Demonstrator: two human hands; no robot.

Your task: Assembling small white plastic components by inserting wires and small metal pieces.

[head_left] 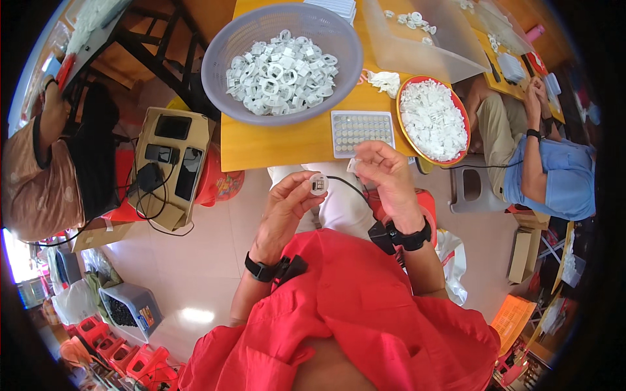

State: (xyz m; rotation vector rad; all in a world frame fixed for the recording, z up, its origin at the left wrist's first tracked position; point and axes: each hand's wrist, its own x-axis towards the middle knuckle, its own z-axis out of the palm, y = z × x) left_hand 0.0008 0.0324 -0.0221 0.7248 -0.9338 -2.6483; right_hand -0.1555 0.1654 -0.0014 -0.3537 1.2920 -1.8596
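Note:
A round white plastic part [319, 184] with a rectangular opening in its face is pinched between the thumb and fingers of my left hand [285, 201]. My right hand [389, 177] is raised a little to its right, thumb and fingertips together on a small white piece [353, 165], mostly covered by the fingers. Just beyond my hands, at the table's near edge, lies a pale tray [334, 138] with rows of round silvery button cells. To its right stands a red and yellow plate [466, 124] heaped with small white plastic pieces.
A large grey basket [216, 78] of white ring-shaped parts sits on the yellow table [261, 146]. Behind the plate is a translucent bin [430, 62]. A cardboard box [176, 212] with phones stands at left. Other people sit left and right. A black cable [349, 184] runs behind my right hand.

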